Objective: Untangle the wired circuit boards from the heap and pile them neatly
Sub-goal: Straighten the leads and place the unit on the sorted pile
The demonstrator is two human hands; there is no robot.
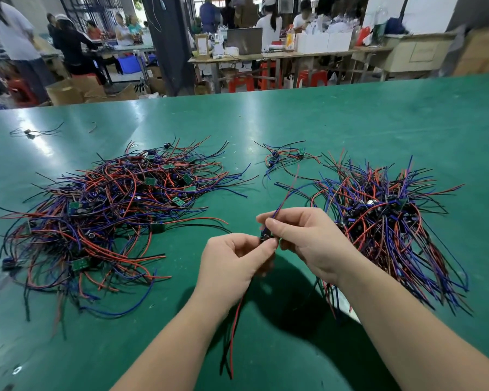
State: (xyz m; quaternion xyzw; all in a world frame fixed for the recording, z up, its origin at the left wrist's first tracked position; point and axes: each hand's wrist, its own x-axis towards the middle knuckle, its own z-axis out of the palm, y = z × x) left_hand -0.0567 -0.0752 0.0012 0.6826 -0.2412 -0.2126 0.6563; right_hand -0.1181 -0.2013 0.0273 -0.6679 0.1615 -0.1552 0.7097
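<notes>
A tangled heap of wired circuit boards (108,210) with red, blue and black leads lies on the left of the green table (266,122). On the right sits a tidier pile (390,221) with leads fanned out. Between them, above the table, my left hand (232,263) and my right hand (308,238) both pinch one small board (266,235). Its blue and red leads rise past my right fingers; red and black leads hang down below my left hand. The board is mostly hidden by my fingers.
A small cluster of a few wired boards (285,158) lies behind my hands. One stray board with wires (31,133) sits at the far left. Beyond the table's far edge are workbenches, boxes, red stools and people.
</notes>
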